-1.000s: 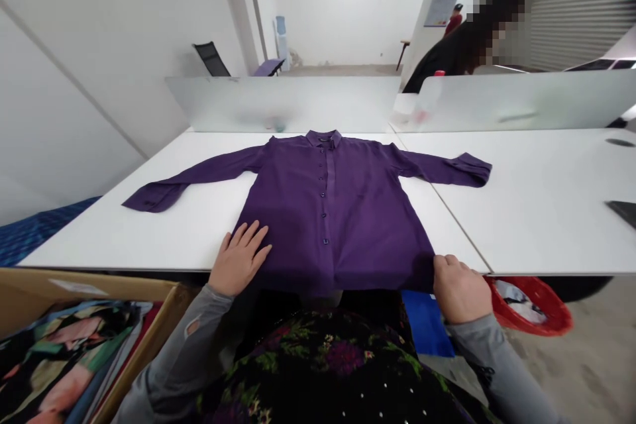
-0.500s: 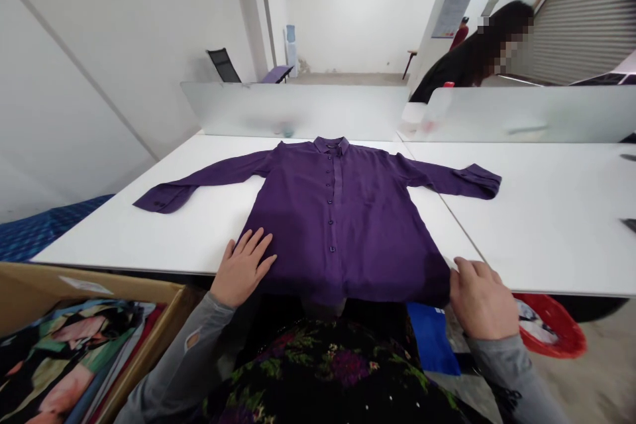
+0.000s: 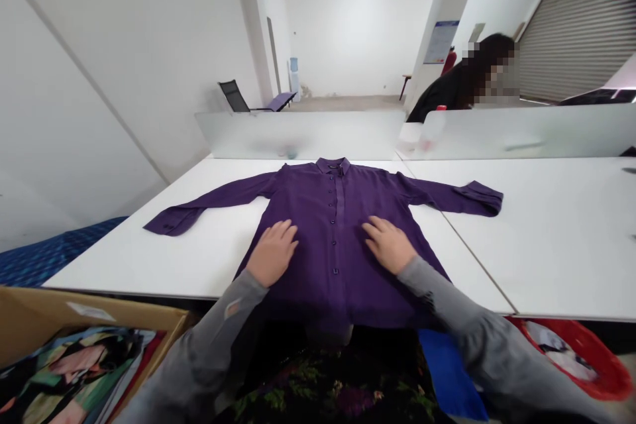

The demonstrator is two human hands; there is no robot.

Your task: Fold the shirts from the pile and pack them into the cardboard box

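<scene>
A purple button-up shirt (image 3: 313, 252) lies front side up on the white table (image 3: 183, 262), its collar at the far side and both sleeves stretched outward. Its hem hangs at the table's near edge. Over the left part of the shirt body is my left hand (image 3: 272, 252), fingers extended, holding nothing. My right hand (image 3: 389, 245) is above the right part, its fingers loosely spread and nothing in them. Whether either palm touches the fabric I cannot tell. A line of dark buttons runs down the shirt front between the hands.
At lower left stands a cardboard box (image 3: 163, 324) of folded clothes. A red basket (image 3: 611, 371) holding pale cloth is below the table at right. A frosted divider (image 3: 308, 132) borders the far edge; beyond it a person (image 3: 442, 93) in black leans over.
My right hand has let go of the shirt's lower right corner and moved in over the shirt. My left hand has shifted inward from the left edge. The view has tilted up.
</scene>
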